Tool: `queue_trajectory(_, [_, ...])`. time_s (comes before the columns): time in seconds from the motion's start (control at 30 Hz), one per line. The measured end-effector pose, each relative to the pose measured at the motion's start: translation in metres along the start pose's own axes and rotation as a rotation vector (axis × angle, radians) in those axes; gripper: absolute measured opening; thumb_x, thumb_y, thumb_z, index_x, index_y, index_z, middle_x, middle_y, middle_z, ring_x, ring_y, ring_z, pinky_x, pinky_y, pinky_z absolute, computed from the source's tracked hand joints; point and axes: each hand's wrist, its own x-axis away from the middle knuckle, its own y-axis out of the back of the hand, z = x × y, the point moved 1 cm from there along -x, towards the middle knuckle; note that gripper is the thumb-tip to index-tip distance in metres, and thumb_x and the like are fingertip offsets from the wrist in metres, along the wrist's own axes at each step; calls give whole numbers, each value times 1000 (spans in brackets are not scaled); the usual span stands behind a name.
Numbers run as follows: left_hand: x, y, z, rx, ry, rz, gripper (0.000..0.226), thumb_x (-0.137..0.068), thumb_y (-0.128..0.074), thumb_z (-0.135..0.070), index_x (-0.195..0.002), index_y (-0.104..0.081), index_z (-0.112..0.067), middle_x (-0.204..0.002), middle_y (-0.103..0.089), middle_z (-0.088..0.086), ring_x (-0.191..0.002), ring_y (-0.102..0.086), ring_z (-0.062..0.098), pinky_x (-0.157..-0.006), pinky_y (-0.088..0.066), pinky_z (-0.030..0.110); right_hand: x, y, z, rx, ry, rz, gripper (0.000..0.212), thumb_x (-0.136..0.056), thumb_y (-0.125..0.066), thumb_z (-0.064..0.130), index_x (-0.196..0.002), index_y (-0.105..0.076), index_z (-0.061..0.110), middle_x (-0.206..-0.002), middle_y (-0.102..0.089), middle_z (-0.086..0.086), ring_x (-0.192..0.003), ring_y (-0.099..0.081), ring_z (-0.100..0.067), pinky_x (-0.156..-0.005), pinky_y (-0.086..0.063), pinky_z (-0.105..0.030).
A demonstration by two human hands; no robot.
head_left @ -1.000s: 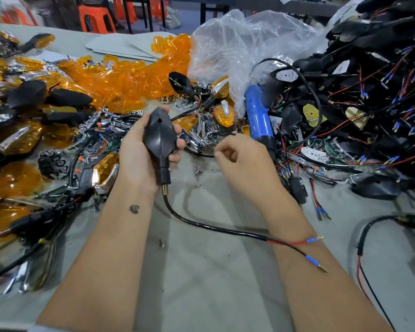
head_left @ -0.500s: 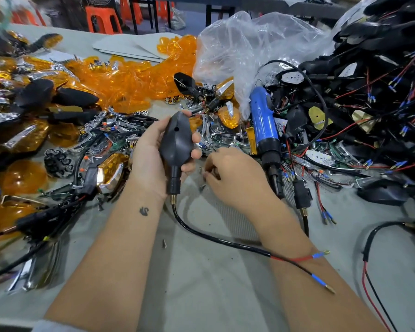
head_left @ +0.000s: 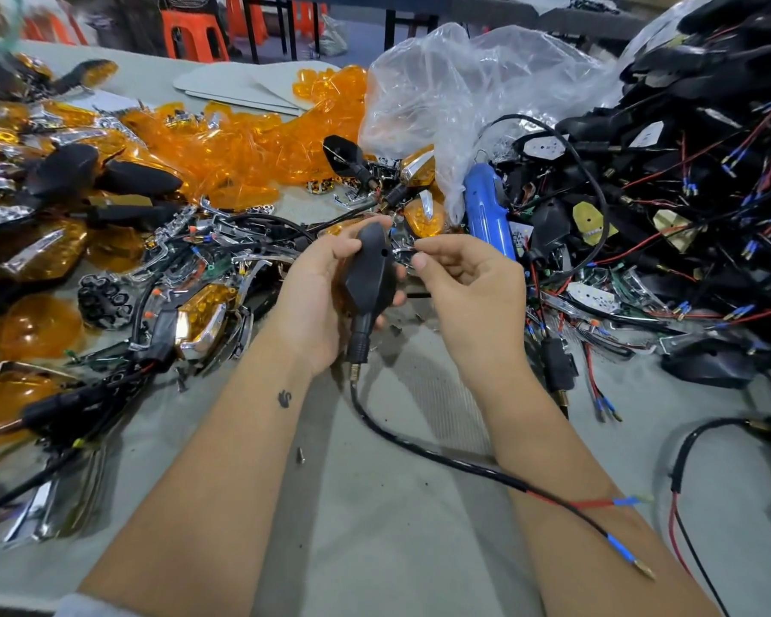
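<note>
The left hand (head_left: 312, 300) grips a black indicator housing (head_left: 370, 273) around its body, fingers wrapped behind and thumb on the near side. It holds the housing upright above the grey table (head_left: 375, 549), at the middle of the view and just in front of the heap of chrome trims (head_left: 223, 242). The shell is matte and tapers to a point at the top. It has a small round hole on its facing side and a ribbed stem ending in a brass thread. From the stem a black cable (head_left: 419, 447) runs down and across the right forearm, splitting into red and black leads with blue sleeves. The right hand (head_left: 472, 287) has its thumb and forefinger pinched together just beside the hole. Whether they hold anything I cannot tell, as it is too small to see. A blue electric screwdriver (head_left: 488, 216) lies just beyond.
</note>
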Motion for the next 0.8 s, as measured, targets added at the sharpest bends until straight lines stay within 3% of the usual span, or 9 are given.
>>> queue_trajectory(0.17, [-1, 11, -10, -19, 224, 54, 41, -100, -36, -36, -118, -59, -6, -72, -62, 9, -45, -49, 15, -32, -36, 18, -2, 5, 1, -68, -9, -18, 25, -85, -73, 4, -80, -71, 28, -74, -68, 12, -74, -62, -3, -74, -52, -20])
queue_trajectory(0.3, [-1, 11, -9, -51, 201, 50, 45, -99, -36, -35, -117, -64, -5, -73, -63, 10, -46, -51, 18, -34, -37, 18, -6, 11, -1, -151, -48, -47, 19, -85, -72, 2, -82, -72, 21, -70, -68, 13, -69, -61, 0, -70, -50, -16])
queue_trajectory(0.5, [-4, -2, 6, -64, 50, -97, 28, -100, -45, -28, -105, -63, -8, -77, -71, 6, -59, -67, 22, -51, -53, 25, -6, 3, -7, -216, -82, 21, 26, -84, -72, -2, -80, -73, 24, -70, -70, 12, -71, -64, -4, -73, -53, -22])
queue_trajectory(0.67, [-10, -5, 11, -28, 4, -98, 27, -100, -49, -25, -119, -62, -12, -96, -74, 6, -80, -71, 19, -77, -58, 36, -4, -2, -9, -251, -92, 41, 28, -85, -70, -3, -82, -74, 24, -77, -74, 5, -78, -68, -13, -78, -59, -32])
queue_trajectory(0.8, [-10, -6, 14, -42, -26, -67, 23, -100, -49, -24, -117, -63, -15, -99, -73, 4, -85, -70, 17, -78, -58, 36, -4, -2, -8, -245, -89, -1, 26, -85, -70, -4, -84, -72, 21, -75, -71, 6, -77, -66, -12, -81, -59, -35])
